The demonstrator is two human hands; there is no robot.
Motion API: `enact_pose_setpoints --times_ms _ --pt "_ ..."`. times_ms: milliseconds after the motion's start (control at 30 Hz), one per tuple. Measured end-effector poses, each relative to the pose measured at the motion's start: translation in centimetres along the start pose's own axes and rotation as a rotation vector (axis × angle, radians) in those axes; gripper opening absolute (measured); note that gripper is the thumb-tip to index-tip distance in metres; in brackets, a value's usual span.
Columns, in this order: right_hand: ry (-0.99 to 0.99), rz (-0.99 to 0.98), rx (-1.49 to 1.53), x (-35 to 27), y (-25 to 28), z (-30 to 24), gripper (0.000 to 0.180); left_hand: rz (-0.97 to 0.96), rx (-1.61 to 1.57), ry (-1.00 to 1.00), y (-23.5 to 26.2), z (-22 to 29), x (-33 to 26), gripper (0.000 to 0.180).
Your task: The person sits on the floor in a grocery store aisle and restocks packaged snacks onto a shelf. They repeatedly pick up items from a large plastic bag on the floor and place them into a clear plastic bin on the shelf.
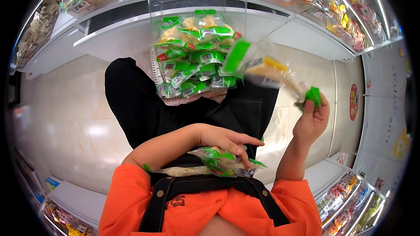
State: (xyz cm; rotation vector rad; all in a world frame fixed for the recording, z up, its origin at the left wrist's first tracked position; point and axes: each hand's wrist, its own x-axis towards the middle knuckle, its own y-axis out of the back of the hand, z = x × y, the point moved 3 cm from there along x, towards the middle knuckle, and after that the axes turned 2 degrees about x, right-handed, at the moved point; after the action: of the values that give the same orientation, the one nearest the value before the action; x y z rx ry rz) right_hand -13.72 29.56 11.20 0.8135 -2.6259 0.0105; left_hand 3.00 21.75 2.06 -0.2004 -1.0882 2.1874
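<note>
The right hand, at 3 o'clock, pinches a blurred clear packet by one green end, its long axis running from 4 toward 10 o'clock, where the free end meets the clear bin in view; that single-ended pinch could let it swing or slip. The left hand, fingers loosely spread, drapes over bundled packets at 6 o'clock, which might slide should the arm lift.

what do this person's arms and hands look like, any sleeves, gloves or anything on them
Loose orange sleeves end around the elbows, leaving the forearms bare. The left hand and right hand are both ungloved, with no watch or bracelet visible.
</note>
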Motion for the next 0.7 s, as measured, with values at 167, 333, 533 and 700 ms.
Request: enact_pose_setpoints --times_ms 167,333,533,700 --pt "0.738 -0.101 -0.664 6.8 -7.1 0.2 0.019 -0.028 -0.017 0.024 -0.1 0.0 0.4 0.071" --pt "1.27 -0.299 -0.863 11.5 -15.2 6.4 0.019 0.016 -0.019 -0.005 -0.1 0.0 -0.5 0.069" --pt "1.088 -0.667 -1.007 13.0 -17.7 10.7 0.03 0.033 -0.003 -0.045 0.4 0.4 -1.6 0.069" --pt "0.343 -1.009 -1.039 12.4 -18.3 8.2 0.026 0.019 -0.037 -0.045 1.1 0.1 -1.6 0.07"
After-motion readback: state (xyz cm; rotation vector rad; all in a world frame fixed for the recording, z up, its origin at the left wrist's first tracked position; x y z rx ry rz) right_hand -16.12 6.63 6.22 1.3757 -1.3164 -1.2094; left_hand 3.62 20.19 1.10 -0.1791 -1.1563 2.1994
